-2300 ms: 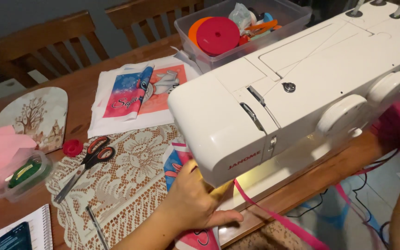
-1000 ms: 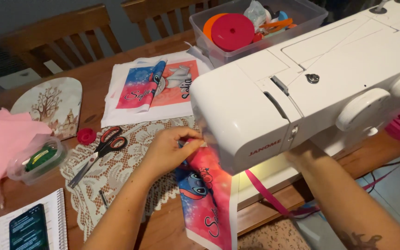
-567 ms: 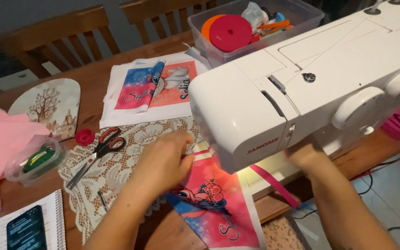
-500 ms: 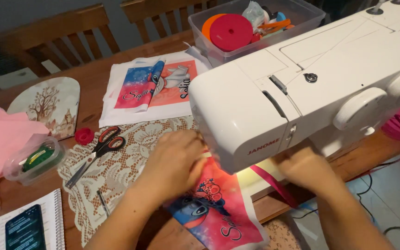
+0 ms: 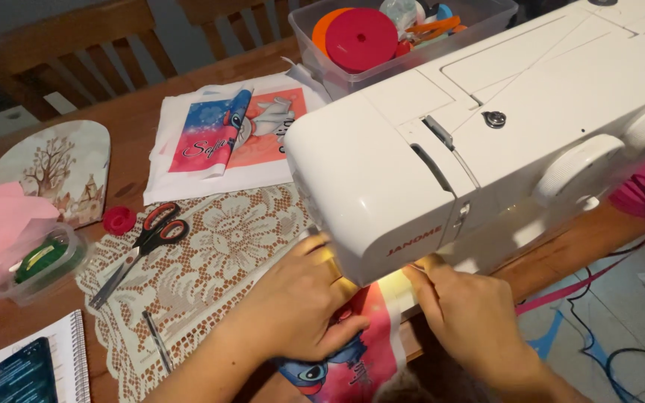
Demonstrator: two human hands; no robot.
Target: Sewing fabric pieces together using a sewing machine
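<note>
Well off to the left of the fingers lie red-handled scissors (image 5: 143,240) on a lace cloth (image 5: 210,254). The left hand (image 5: 304,298) lies flat with fingers (image 5: 321,257) extended and pressed down on a printed fabric piece (image 5: 371,339), whose far end runs under the white sewing machine (image 5: 487,127) just beyond the fingertips. Just beside it, the right hand (image 5: 472,317) pinches the fabric's pale right edge between thumb and forefinger, directly below the machine's front.

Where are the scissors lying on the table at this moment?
In the head view, the scissors lie left of the left hand, on the edge of the lace cloth, beside a small red cap.
</note>
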